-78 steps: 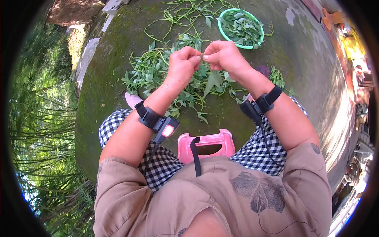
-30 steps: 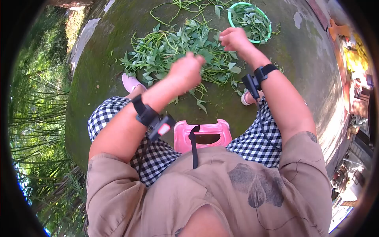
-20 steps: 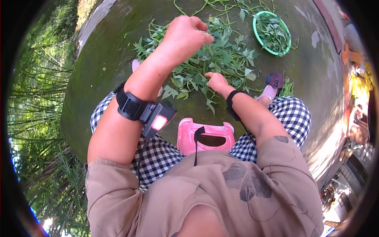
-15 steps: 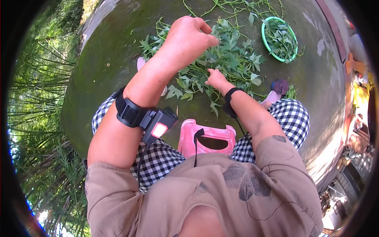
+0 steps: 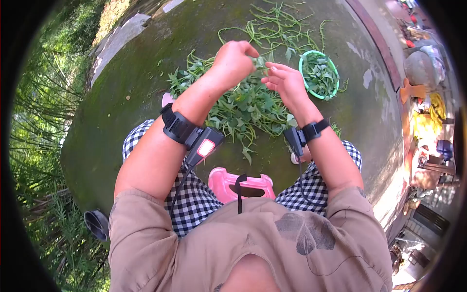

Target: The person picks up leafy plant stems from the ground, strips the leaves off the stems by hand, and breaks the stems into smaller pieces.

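Note:
Over a heap of leafy green vines [image 5: 248, 109] on the ground, both hands are raised close together. My left hand [image 5: 233, 61] is closed, thumb and forefinger pinched, on a leafy stem [image 5: 260, 63] that shows in the gap between the hands. My right hand [image 5: 287, 85] reaches toward that stem from the other side, its fingers stretched and somewhat apart; whether a fingertip touches a leaf is hard to tell. Just beyond my right hand stands a round basket with a light green rim [image 5: 302, 80], holding picked leaves [image 5: 319, 73].
Long bare stems [image 5: 277, 24] lie spread beyond the heap. A pink plastic stool [image 5: 219, 187] is between my legs. The mossy concrete ground [image 5: 116, 126] borders dense plants [image 5: 53, 121] at the left. Assorted household items [image 5: 428, 114] line the right side.
My right hand has risen from the heap toward my left hand, and its fingers have spread. My left hand has shifted slightly lower in view. The whole view has turned a little.

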Motion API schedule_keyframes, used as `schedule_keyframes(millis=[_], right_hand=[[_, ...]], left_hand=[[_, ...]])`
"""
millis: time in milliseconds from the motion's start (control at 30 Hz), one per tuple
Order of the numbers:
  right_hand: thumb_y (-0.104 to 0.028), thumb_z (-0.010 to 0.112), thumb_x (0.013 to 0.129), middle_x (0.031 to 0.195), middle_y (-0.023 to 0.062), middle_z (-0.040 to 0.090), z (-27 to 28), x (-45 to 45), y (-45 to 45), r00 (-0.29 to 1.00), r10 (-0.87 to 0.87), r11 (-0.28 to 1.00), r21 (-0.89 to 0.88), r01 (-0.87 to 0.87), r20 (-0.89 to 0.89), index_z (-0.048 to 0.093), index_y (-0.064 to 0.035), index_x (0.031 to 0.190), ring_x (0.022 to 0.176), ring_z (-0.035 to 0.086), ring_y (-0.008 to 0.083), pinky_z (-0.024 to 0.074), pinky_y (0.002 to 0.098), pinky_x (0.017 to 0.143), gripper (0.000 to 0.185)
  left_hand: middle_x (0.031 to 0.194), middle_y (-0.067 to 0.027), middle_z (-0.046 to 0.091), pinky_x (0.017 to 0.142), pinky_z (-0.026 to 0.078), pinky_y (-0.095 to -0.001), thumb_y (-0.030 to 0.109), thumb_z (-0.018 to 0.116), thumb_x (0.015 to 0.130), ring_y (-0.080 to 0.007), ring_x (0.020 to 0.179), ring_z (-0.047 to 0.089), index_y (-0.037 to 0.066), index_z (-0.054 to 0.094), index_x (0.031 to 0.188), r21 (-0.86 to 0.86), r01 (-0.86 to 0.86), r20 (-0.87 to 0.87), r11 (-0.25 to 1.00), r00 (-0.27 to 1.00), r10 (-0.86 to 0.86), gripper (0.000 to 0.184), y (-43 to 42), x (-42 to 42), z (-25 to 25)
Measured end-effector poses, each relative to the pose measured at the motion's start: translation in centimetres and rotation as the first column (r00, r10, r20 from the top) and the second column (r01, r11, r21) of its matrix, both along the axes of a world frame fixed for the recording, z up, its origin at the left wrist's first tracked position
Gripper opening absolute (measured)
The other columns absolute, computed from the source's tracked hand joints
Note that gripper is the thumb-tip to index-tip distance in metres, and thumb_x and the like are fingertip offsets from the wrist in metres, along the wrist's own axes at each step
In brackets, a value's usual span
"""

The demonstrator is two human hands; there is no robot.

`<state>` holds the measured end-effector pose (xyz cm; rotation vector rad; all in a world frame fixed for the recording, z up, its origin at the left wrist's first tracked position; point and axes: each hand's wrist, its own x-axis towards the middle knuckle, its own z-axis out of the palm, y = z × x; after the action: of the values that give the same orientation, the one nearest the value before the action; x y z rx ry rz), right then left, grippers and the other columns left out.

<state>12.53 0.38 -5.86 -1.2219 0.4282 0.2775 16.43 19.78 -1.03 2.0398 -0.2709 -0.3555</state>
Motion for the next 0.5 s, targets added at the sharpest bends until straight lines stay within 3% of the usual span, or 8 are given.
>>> schedule_keyframes(millis=[67, 167, 233, 267, 367, 500], right_hand=[[-0.002, 0.055, 0.089, 0.095, 0.0137, 0.065, 2.9, -1.5, -1.5, 0.998, 0.011, 0.998, -0.063, -0.008, 0.057, 0.060, 0.0066, 0.115, 0.073, 0.066, 0.0195, 0.0527, 0.0277, 0.064, 0.028], [-0.003, 0.058, 0.088, 0.084, 0.0090, 0.066, 4.5, -3.3, -3.9, 0.990, 0.049, 0.990, -0.141, -0.031, 0.129, 0.063, 0.0043, 0.108, 0.066, 0.064, 0.0154, 0.0499, 0.0238, 0.056, 0.022], [-0.005, 0.060, 0.087, 0.077, 0.0058, 0.066, 4.2, -4.3, -5.1, 0.985, 0.093, 0.981, -0.181, -0.066, 0.144, 0.064, 0.0026, 0.103, 0.061, 0.063, 0.0127, 0.0474, 0.0220, 0.051, 0.018], [-0.007, 0.064, 0.086, 0.069, 0.0016, 0.063, 4.7, -4.6, -4.5, 0.987, 0.053, 0.978, -0.210, -0.021, 0.149, 0.066, -0.0001, 0.094, 0.054, 0.059, 0.0089, 0.0426, 0.0204, 0.047, 0.011], [-0.007, 0.066, 0.085, 0.069, 0.0005, 0.062, 3.9, -4.3, -4.6, 0.975, 0.173, 0.959, -0.250, -0.134, 0.141, 0.067, -0.0010, 0.090, 0.052, 0.055, 0.0071, 0.0396, 0.0194, 0.047, 0.008], [-0.010, 0.067, 0.084, 0.070, -0.0013, 0.061, 2.9, -3.4, -6.5, 0.970, 0.193, 0.933, -0.334, -0.136, 0.146, 0.067, -0.0028, 0.088, 0.055, 0.054, 0.0064, 0.0395, 0.0210, 0.049, 0.008]], left_hand=[[0.090, -0.0052, 0.065, 0.069, 0.049, -0.0285, -0.001, 0.072, 0.065, -0.0135, 0.078, 0.058, 0.007, 0.069, 0.109, -0.039, 0.120, -0.020, 0.992, 0.992, -0.121, 0.045, -0.7, -0.9, 1.5], [0.094, -0.0017, 0.064, 0.065, 0.048, -0.0269, 0.008, 0.079, 0.067, -0.0094, 0.077, 0.056, 0.009, 0.069, 0.111, -0.215, 0.236, 0.059, 0.948, 0.972, -0.229, 0.045, -3.2, -2.8, 0.6], [0.090, -0.0003, 0.064, 0.060, 0.046, -0.0233, 0.013, 0.080, 0.072, -0.0068, 0.074, 0.055, 0.009, 0.069, 0.109, -0.331, 0.201, -0.013, 0.922, 0.976, -0.217, 0.039, -4.9, -4.1, 0.4], [0.083, 0.0004, 0.064, 0.057, 0.045, -0.0212, 0.015, 0.075, 0.080, -0.0065, 0.069, 0.056, 0.007, 0.069, 0.102, -0.365, 0.153, -0.046, 0.918, 0.982, -0.182, 0.024, -5.5, -4.2, 0.3], [0.077, -0.0006, 0.064, 0.055, 0.046, -0.0216, 0.017, 0.070, 0.086, -0.0077, 0.064, 0.058, 0.004, 0.067, 0.094, -0.403, -0.043, -0.301, 0.914, 0.950, -0.088, 0.016, -6.2, -3.2, -0.1], [0.074, -0.0052, 0.065, 0.049, 0.047, -0.0228, 0.015, 0.064, 0.089, -0.0117, 0.058, 0.061, 0.002, 0.064, 0.094, -0.464, -0.103, -0.390, 0.880, 0.916, -0.098, 0.014, -7.6, -2.3, -1.0]])
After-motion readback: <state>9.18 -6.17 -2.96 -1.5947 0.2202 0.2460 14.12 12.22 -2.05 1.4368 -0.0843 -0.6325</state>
